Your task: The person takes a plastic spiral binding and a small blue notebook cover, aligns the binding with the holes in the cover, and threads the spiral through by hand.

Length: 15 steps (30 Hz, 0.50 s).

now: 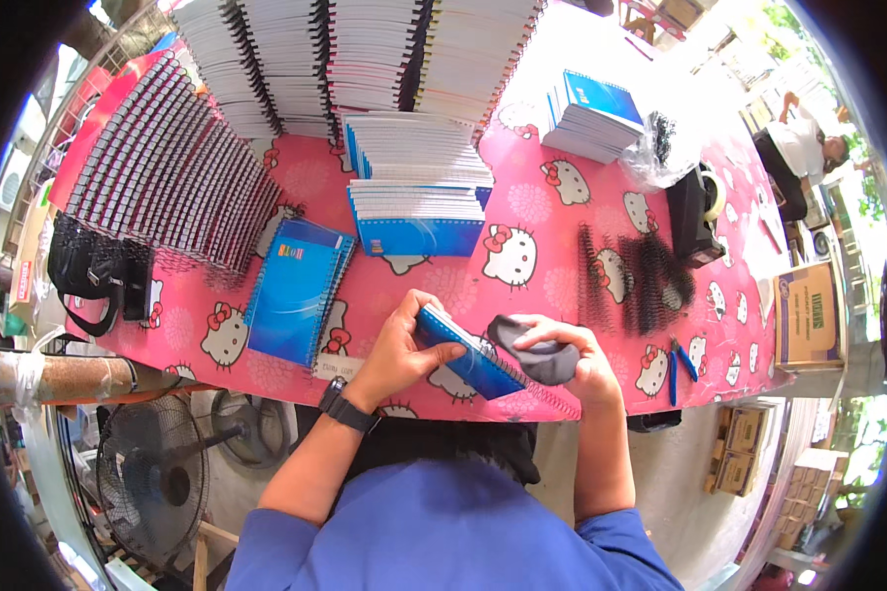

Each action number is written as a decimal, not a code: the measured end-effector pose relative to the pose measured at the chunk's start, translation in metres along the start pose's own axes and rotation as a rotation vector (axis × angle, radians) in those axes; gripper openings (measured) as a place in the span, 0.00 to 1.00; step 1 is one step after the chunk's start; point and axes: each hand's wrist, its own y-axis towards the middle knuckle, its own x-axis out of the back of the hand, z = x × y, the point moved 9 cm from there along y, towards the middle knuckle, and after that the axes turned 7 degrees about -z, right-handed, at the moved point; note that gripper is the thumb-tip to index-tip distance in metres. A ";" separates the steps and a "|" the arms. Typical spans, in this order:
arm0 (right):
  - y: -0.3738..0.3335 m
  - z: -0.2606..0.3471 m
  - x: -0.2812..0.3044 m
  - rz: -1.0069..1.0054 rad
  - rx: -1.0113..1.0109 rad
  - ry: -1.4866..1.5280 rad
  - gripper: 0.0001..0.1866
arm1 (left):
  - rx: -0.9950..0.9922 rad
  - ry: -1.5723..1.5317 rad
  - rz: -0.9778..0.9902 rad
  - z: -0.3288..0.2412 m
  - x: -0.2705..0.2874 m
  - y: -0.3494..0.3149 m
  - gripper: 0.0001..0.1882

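Observation:
My left hand [401, 355] grips a blue-covered notebook [478, 369] near the table's front edge, thumb on the cover and fingers behind it. The notebook is tilted, its spine slanting down to the right. A thin spiral coil [557, 400] extends past its lower right end. Closed around a dark grey cloth pad [534, 357], my right hand [586, 366] is beside the notebook's spine; whether the pad touches the coil I cannot tell. Left of my hands, blue spiral notebooks [301, 291] lie on the table. Beyond them stands a stack of blue notebooks [419, 237].
Tall rows of spiral-bound books [375, 59] line the back of the pink tablecloth [453, 286]. Loose black coils [650, 281], a tape dispenser [697, 219] and blue-handled pliers [673, 379] lie right. A fan [153, 473] stands lower left. Another person [800, 148] is far right.

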 end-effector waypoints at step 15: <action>0.010 0.017 -0.038 0.082 0.116 -0.343 0.22 | -0.298 0.213 0.105 -0.012 -0.001 -0.017 0.19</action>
